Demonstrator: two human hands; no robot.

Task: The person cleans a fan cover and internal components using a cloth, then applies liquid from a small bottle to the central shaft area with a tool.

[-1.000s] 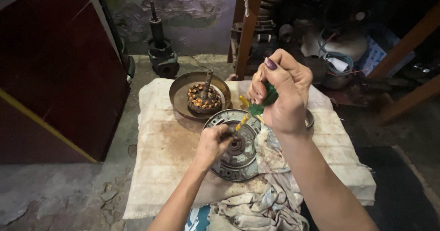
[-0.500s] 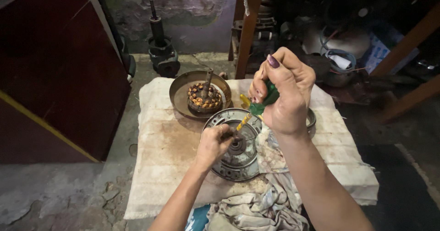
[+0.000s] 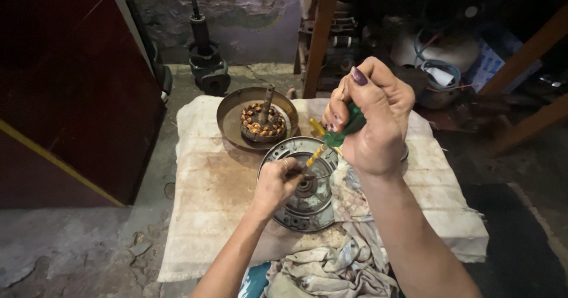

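right hand point(image 3: 374, 120) fist-gripping one green-handled screwdriver point(image 3: 331, 138) | left hand point(image 3: 275, 182) curled, pinching its tip at one round metal cover point(image 3: 305, 185) | one copper-wound stator point(image 3: 261, 122) in dish point(image 3: 234, 112) | blue-white box point(image 3: 494, 58) far right

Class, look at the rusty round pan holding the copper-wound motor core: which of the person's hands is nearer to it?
Left. The left hand rests just below the rusty round pan, on the grey metal disc; the right hand is raised to the pan's right.
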